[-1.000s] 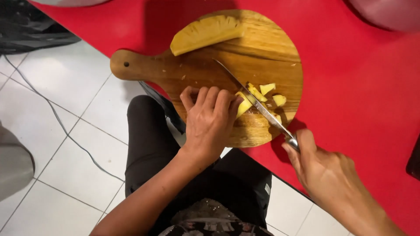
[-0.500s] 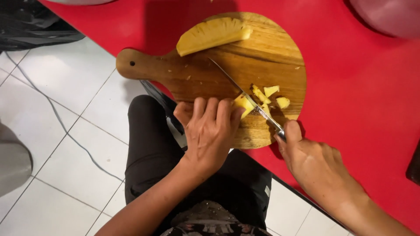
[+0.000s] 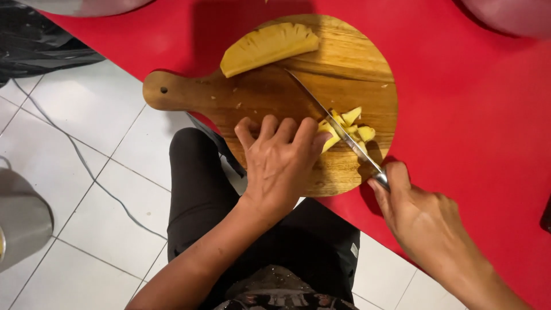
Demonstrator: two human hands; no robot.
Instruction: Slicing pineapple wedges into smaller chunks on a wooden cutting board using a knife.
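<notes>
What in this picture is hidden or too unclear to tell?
Head view only:
- The fruit piece under the left hand: fingers cover it, so its size is hidden.
- The knife handle: wrapped by the right hand, its shape unseen.
- Whether the blade touches the cutting board: yellow chunks hide its edge.
- Grey container at the left edge: cut off.
- Pale objects along the top edge: cut off.

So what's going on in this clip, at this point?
A person is cutting pineapple on a round wooden cutting board that lies on a red table. The right hand grips a knife, its blade lying across a small pile of yellow pineapple chunks. The left hand rests flat on the board, fingertips against the chunks. A larger uncut pineapple wedge lies at the board's far edge.
</notes>
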